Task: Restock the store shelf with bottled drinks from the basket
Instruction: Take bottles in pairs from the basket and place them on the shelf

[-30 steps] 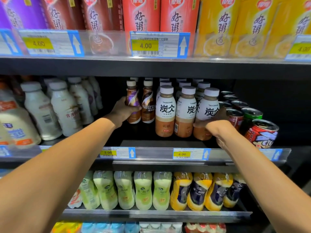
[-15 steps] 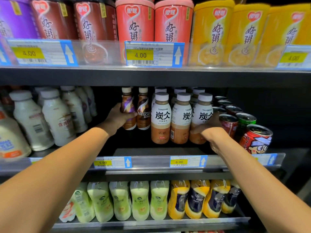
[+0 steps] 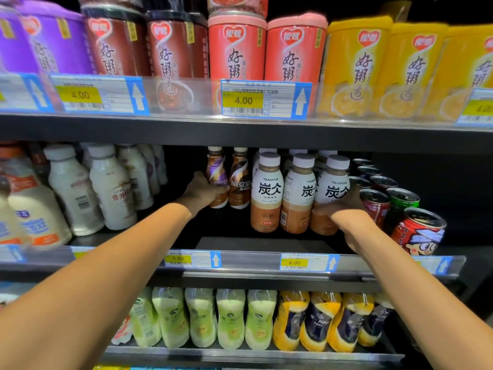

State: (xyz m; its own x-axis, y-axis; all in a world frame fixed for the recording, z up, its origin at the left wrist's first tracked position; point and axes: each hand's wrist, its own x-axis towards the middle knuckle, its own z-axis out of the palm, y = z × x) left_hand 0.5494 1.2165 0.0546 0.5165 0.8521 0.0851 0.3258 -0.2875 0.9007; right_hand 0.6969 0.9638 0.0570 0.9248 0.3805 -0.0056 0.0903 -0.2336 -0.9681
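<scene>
On the middle shelf (image 3: 240, 263), my left hand (image 3: 204, 190) is wrapped around a small purple-labelled coffee bottle (image 3: 216, 169) that stands upright beside a brown Nescafe bottle (image 3: 240, 180). My right hand (image 3: 346, 220) grips the lower part of the rightmost white-capped Tanbing bottle (image 3: 332, 188), which stands in a row with two more Tanbing bottles (image 3: 269, 193). More of the same stand behind them. The basket is out of view.
White milk bottles (image 3: 112, 188) fill the shelf's left; tilted cans (image 3: 416, 231) crowd the right. Bare shelf floor lies in front of the coffee bottles. Porridge cups (image 3: 234, 49) line the shelf above. Green (image 3: 229, 319) and yellow (image 3: 317, 321) bottles lie below.
Both hands have stayed on the same bottles. The camera has tilted upward, so the shelves appear lower in the view.
</scene>
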